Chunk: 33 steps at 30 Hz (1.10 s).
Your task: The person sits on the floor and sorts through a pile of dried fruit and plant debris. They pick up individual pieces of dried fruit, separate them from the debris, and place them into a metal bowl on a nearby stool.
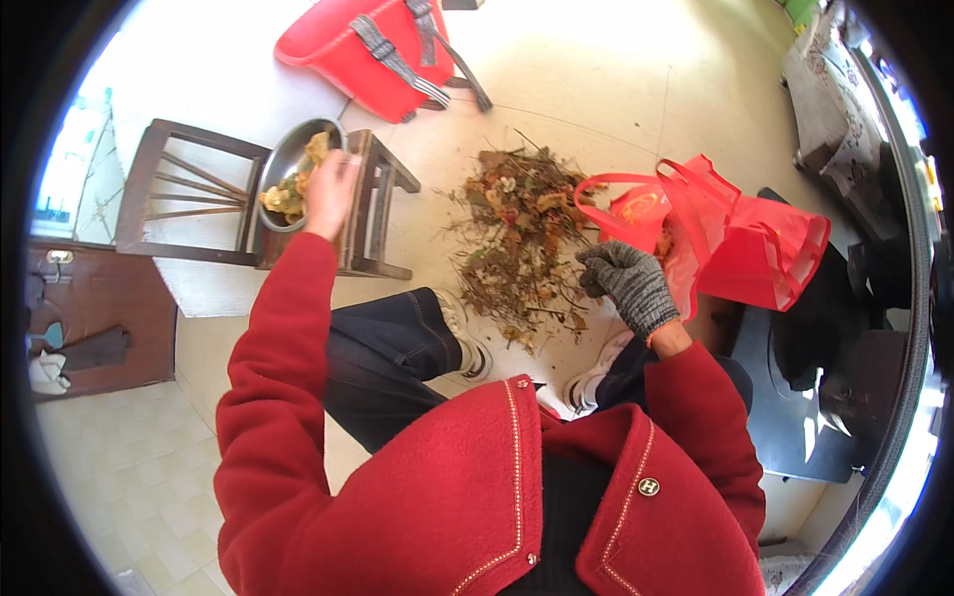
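Observation:
My bare left hand (330, 195) is over the right side of a steel bowl (270, 170), its fingers at a yellow-brown clump (318, 147) that looks like dried plant matter or mushroom. More yellowish clumps (285, 196) lie in the bowl, which rests on the seat of a wooden chair. My right hand (626, 279), in a grey knitted glove, is held with curled fingers beside the heap's right edge; whether something thin is pinched in it cannot be told. Between my hands a heap of dry leaves, stems and twigs (522, 216) lies on the floor. A red carrier bag (715, 223) lies just beyond the glove.
The wooden chair's back (134, 190) points left. A red basket with grey straps (373, 56) lies on the floor ahead. My shoes (473, 356) are close to the heap's near edge. A cloth-covered piece of furniture (838, 112) is at upper right, a dark glossy surface (775, 417) at lower right.

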Motion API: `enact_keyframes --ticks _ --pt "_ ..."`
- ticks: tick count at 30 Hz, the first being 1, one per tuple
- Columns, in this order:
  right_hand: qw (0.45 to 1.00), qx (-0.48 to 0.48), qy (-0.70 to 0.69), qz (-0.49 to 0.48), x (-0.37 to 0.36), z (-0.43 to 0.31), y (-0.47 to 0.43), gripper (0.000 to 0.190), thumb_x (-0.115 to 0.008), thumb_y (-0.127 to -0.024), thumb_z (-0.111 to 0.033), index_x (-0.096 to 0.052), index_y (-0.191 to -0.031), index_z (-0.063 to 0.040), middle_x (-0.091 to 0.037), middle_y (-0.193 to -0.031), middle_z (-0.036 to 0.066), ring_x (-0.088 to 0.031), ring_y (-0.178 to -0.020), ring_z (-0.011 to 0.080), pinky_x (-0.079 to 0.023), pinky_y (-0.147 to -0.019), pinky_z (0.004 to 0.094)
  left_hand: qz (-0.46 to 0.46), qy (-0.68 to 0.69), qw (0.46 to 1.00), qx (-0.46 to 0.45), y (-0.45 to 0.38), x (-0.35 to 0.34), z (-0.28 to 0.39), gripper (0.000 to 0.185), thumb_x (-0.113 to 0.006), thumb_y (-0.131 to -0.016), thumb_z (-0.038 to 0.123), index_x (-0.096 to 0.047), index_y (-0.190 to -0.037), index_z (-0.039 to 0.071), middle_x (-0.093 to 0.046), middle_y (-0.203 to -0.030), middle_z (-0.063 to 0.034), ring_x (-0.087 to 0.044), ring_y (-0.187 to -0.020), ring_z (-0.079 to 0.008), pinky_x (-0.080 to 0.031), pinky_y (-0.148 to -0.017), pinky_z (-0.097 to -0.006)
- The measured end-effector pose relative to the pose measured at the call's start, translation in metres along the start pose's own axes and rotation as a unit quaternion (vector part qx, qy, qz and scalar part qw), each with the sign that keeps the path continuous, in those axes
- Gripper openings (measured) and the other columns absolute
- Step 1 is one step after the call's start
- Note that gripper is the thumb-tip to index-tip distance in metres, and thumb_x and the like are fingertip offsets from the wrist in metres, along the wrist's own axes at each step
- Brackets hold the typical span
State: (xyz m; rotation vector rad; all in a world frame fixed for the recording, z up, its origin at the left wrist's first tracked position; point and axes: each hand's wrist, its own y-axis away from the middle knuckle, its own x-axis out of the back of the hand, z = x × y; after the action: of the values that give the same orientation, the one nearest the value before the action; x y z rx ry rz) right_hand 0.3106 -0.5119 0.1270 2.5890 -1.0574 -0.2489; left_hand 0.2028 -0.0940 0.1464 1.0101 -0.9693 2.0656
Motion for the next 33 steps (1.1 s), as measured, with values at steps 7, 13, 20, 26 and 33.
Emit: enact_keyframes --ticks 7,13,20,26,33 --pt "0.997 -0.014 -0.031 0.063 0.004 -0.030 0.018 0.026 -0.054 -0.088 -0.008 -0.058 -0.112 0.001 -0.064 -0.084 0.007 -0.059 -0.073 0.0128 -0.048 -0.068 0.0251 -0.504 0.046 0.848 -0.159 0.089 -0.190 0.063 0.026 -0.052 -0.087 0.026 -0.063 -0.100 0.006 -0.063 -0.091 -0.0152 -0.060 -0.086 -0.0313 -0.046 -0.079 -0.0412" --pt "0.991 -0.069 -0.065 0.095 0.006 -0.039 0.023 0.026 -0.056 -0.088 -0.008 -0.058 -0.111 0.003 -0.066 -0.084 0.009 -0.061 -0.074 0.0133 -0.049 -0.070 0.0247 -0.450 0.052 0.889 -0.070 0.145 -0.305 0.061 0.018 -0.055 -0.083 0.015 -0.062 -0.097 0.006 -0.058 -0.097 -0.0139 -0.057 -0.090 -0.0334 -0.046 -0.077 -0.0432" --pt "0.985 -0.120 -0.075 0.098 0.005 -0.042 0.016 0.026 -0.057 -0.087 -0.006 -0.059 -0.110 0.004 -0.065 -0.086 0.008 -0.061 -0.074 0.0138 -0.050 -0.069 0.0252 -0.427 0.027 0.902 0.052 0.173 -0.353 0.063 0.027 -0.060 -0.079 0.009 -0.056 -0.105 0.004 -0.055 -0.103 -0.0157 -0.056 -0.092 -0.0353 -0.046 -0.077 -0.0436" --pt "0.985 -0.123 -0.058 0.109 0.007 -0.036 0.006 0.026 -0.056 -0.087 -0.006 -0.058 -0.111 0.005 -0.065 -0.084 0.008 -0.061 -0.075 0.0139 -0.050 -0.069 0.0246 -0.441 0.067 0.891 0.091 0.187 -0.355 0.056 0.028 -0.063 -0.075 0.005 -0.053 -0.102 0.001 -0.057 -0.097 -0.0181 -0.056 -0.086 -0.0359 -0.045 -0.072 -0.0430" --pt "0.990 -0.086 -0.036 0.103 0.002 -0.027 -0.002 0.026 -0.052 -0.089 -0.008 -0.057 -0.112 0.005 -0.065 -0.086 0.010 -0.060 -0.074 0.0137 -0.049 -0.071 0.0263 -0.177 0.601 0.350 0.696 0.151 -0.318 0.048 0.015 -0.059 -0.084 0.005 -0.054 -0.097 0.002 -0.059 -0.088 -0.0077 -0.059 -0.080 -0.0182 -0.052 -0.068 -0.0296"
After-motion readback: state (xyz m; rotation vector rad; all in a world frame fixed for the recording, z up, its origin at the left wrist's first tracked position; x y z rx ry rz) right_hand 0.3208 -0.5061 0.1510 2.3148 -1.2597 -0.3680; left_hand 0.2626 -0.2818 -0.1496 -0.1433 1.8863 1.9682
